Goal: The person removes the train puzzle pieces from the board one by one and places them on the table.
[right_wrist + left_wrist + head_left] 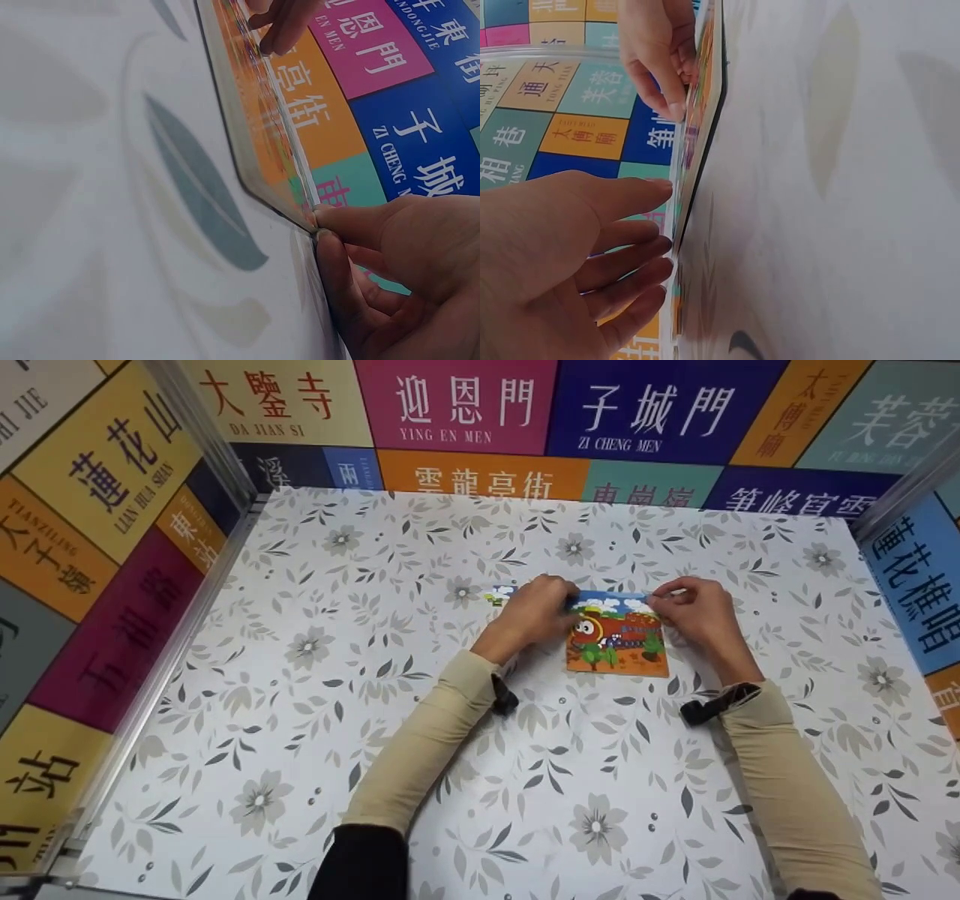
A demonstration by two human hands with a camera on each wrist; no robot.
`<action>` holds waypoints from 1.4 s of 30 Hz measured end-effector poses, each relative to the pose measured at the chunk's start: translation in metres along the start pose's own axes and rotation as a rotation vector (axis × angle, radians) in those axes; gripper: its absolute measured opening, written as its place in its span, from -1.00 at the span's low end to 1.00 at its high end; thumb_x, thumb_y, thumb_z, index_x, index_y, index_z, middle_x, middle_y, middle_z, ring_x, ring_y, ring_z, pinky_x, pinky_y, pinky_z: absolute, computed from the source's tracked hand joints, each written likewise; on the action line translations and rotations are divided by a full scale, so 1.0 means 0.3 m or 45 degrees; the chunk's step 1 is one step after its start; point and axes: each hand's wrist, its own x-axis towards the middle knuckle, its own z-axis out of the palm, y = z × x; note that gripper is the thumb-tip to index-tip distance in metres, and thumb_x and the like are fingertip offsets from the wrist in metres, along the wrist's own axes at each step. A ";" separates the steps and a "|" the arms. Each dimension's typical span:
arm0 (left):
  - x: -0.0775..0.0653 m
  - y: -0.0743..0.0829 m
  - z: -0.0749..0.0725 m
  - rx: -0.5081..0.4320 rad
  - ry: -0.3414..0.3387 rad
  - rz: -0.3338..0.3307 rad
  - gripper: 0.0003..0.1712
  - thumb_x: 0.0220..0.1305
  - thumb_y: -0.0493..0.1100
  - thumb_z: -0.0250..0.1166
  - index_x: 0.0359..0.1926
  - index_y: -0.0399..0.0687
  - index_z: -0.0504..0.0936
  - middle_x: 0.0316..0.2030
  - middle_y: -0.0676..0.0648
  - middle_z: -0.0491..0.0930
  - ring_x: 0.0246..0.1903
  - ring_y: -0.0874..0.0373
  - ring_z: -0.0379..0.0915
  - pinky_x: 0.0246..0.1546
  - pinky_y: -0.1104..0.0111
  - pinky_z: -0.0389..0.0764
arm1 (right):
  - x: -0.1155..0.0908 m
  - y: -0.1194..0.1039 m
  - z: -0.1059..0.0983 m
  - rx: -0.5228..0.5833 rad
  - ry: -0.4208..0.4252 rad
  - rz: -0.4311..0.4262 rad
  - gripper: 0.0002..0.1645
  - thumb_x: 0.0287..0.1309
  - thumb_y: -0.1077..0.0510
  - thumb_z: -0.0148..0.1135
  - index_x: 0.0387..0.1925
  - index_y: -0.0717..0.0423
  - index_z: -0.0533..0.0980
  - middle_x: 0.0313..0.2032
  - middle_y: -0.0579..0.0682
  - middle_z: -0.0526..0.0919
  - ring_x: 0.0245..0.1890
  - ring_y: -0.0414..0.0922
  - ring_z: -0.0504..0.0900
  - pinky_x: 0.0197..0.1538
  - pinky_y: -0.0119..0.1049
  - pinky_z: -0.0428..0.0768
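Orange-and-blue cartoon-train picture board (619, 643): right hand (699, 613) pinches far-right corner; left hand (534, 611) loosely spread beside left edge. Best keep board flat, pinch light.

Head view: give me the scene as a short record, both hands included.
Board: square picture board with a red cartoon train, on the table
Right hand: pinches the board's upper-right corner
Left hand: at the board's upper left, fingers extended; contact unclear
Nearby: blue-and-green printed piece, partly hidden by left hand
Surface: white table with grey floral print
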 end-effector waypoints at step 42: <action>0.023 0.036 0.010 0.082 -0.058 -0.092 -0.21 0.36 0.06 0.55 0.53 0.03 0.52 0.36 -0.12 0.51 0.35 -0.02 0.38 0.42 0.17 0.48 | 0.010 0.010 0.001 -0.045 0.018 -0.019 -0.51 0.37 -0.26 0.46 0.08 -0.02 0.74 -0.23 -0.05 0.78 -0.25 -0.16 0.67 -0.20 -0.33 0.55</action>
